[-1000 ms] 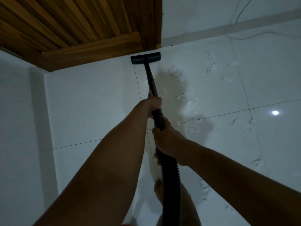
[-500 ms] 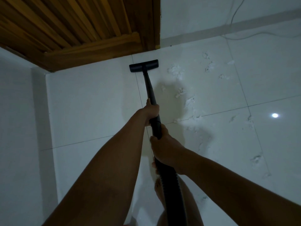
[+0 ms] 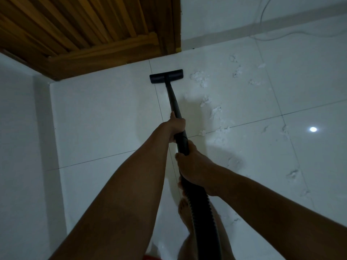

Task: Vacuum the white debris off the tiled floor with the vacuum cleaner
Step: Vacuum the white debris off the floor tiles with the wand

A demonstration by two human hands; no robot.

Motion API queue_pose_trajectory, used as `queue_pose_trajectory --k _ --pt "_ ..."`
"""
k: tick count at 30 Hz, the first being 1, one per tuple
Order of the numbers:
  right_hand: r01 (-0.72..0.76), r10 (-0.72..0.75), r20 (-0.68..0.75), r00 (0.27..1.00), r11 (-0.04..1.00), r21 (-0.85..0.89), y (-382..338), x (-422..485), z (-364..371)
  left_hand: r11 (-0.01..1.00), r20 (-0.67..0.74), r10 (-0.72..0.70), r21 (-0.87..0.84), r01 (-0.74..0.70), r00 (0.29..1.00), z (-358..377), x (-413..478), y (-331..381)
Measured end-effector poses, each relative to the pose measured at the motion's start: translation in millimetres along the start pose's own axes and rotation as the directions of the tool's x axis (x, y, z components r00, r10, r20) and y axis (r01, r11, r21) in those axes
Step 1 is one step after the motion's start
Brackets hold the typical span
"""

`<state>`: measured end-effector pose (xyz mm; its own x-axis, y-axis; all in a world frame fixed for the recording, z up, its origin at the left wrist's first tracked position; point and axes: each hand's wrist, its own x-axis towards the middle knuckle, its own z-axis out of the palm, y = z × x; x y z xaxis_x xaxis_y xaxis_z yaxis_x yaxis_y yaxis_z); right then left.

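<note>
White tiled floor (image 3: pixel 105 119) under dim light, left hand (image 3: pixel 176 126) grasping black vacuum wand (image 3: pixel 172 99), right hand (image 3: pixel 195 169) clenched round ribbed hose (image 3: pixel 204 218) just behind, floor nozzle (image 3: pixel 166 76) flat on tile near wooden door (image 3: pixel 93 25), white debris (image 3: pixel 201 78) scattered right of nozzle, bare foot (image 3: pixel 185 209) beside hose.

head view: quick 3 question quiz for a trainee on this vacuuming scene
1. True or false: the white debris lies left of the nozzle.
2. Which of the hands grips the wand nearer the nozzle? A) left hand B) right hand
3. Fill in: beyond the nozzle stands a ___ door.
Key: 1 false; 2 A; 3 wooden
</note>
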<state>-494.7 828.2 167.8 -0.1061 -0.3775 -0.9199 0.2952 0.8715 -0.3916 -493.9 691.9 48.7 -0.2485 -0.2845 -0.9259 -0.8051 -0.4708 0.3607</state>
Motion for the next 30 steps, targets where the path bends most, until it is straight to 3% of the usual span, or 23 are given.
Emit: queue_pose_trajectory --k 17,30 --pt "-0.009 0.011 -0.018 1.0 0.997 0.073 -44.6 53.9 -6.7 0.999 -0.038 0.029 0.032 -0.028 0.999 -27.6 49.8 48.8" --pt "-0.019 0.019 -0.005 1.0 0.999 0.03 9.7 25.4 14.2 0.998 -0.05 0.03 0.052 -0.028 0.998 -7.4 19.9 -6.7"
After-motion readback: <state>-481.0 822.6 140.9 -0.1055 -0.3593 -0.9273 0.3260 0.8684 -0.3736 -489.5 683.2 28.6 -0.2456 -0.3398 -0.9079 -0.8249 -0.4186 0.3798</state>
